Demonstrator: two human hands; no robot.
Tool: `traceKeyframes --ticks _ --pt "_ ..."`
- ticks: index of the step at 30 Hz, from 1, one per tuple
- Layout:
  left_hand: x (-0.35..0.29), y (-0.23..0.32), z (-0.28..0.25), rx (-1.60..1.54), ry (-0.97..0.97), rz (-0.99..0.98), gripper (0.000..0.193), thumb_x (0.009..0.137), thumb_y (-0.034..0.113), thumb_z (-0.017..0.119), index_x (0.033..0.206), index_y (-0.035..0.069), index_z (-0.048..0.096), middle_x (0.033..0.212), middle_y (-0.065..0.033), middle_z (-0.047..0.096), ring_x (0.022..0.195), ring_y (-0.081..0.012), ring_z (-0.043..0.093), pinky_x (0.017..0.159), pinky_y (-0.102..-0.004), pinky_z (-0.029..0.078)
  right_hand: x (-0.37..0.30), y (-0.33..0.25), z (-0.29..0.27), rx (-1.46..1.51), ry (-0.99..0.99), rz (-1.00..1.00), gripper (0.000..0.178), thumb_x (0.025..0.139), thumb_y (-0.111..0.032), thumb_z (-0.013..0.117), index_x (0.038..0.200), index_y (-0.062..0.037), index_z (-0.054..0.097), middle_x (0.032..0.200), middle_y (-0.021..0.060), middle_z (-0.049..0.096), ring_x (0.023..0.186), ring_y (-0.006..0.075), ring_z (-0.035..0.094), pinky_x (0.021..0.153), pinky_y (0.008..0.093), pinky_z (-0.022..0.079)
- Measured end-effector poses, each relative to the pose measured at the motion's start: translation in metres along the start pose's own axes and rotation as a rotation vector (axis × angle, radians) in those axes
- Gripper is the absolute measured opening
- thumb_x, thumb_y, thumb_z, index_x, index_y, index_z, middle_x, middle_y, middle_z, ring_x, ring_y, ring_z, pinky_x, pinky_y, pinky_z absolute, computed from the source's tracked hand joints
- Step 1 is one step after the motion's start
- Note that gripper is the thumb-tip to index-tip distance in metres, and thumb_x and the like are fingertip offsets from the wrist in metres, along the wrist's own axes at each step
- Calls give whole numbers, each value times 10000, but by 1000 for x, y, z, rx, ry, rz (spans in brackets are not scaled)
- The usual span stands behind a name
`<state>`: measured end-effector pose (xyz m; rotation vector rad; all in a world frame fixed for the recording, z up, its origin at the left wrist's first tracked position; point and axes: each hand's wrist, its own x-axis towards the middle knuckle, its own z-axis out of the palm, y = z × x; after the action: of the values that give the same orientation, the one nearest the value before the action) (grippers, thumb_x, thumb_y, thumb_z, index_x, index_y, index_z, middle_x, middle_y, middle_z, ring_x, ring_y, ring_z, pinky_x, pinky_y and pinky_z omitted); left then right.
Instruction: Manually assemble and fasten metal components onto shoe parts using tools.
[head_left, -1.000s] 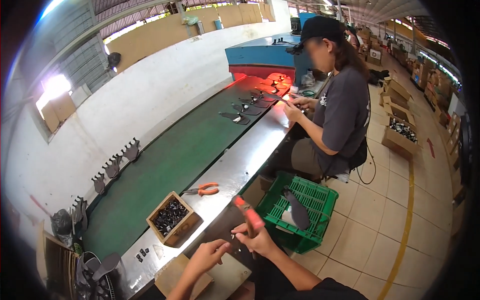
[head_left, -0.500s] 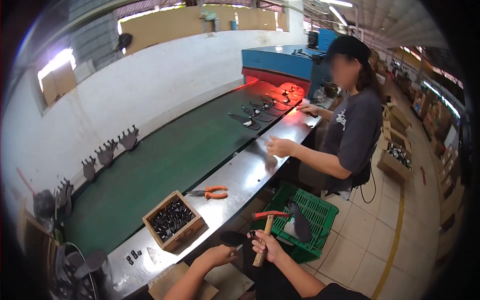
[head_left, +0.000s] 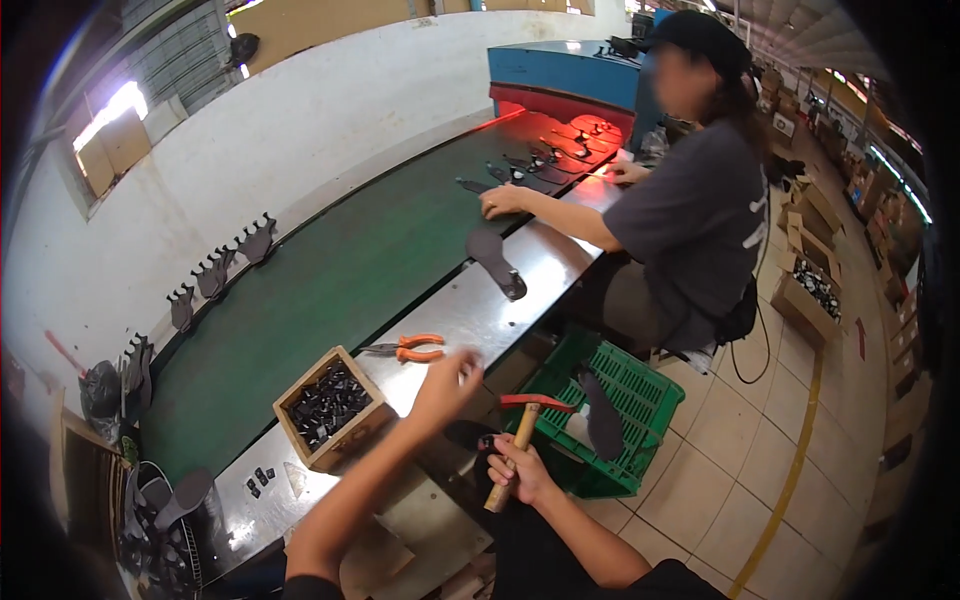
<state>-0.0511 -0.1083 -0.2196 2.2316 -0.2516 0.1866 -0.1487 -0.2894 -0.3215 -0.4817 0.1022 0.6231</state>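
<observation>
My right hand [head_left: 516, 470] is closed round the wooden handle of a hammer [head_left: 526, 428] with a red head. A small black piece [head_left: 487, 442] shows by its thumb and finger. My left hand [head_left: 446, 388] is stretched over the front edge of the metal table, just right of the orange-handled pliers [head_left: 418, 347]; its fingers are blurred, so what they hold, if anything, is unclear. Farther along the metal strip lies a dark shoe sole [head_left: 493, 262]. Left of my forearm stands a wooden box [head_left: 325, 455] full of small black parts [head_left: 328, 402].
A green belt [head_left: 330, 290] runs along the wall, with sandal soles at its red-lit far end. A co-worker [head_left: 690, 190] sits at the right, one arm over the table. A green crate [head_left: 655, 415] holding a dark sole stands below. Small black pieces [head_left: 258, 482] lie left.
My left hand has moved forward and up over the table. The hammer has shifted slightly left and down. A sole now rests on the metal strip, and the co-worker's hand has gone to the belt.
</observation>
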Motion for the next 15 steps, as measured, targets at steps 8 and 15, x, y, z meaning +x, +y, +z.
traceKeyframes --ticks 8,15 --pt "168 -65 89 169 239 -168 801 786 501 760 1417 64 528 1525 -303 367 1427 -504 292 1178 -561 232 3 13 -7 10 -59 -10 148 1002 -125 586 1072 4 607 920 92 657 519 99 421 467 278 387" --pt "139 -37 73 340 270 34 428 846 267 659 1191 21 600 1493 -208 446 1439 -369 364 1174 -547 275 -6 13 -4 -65 26 25 67 966 -117 635 982 -54 616 762 52 570 534 118 437 466 299 391"
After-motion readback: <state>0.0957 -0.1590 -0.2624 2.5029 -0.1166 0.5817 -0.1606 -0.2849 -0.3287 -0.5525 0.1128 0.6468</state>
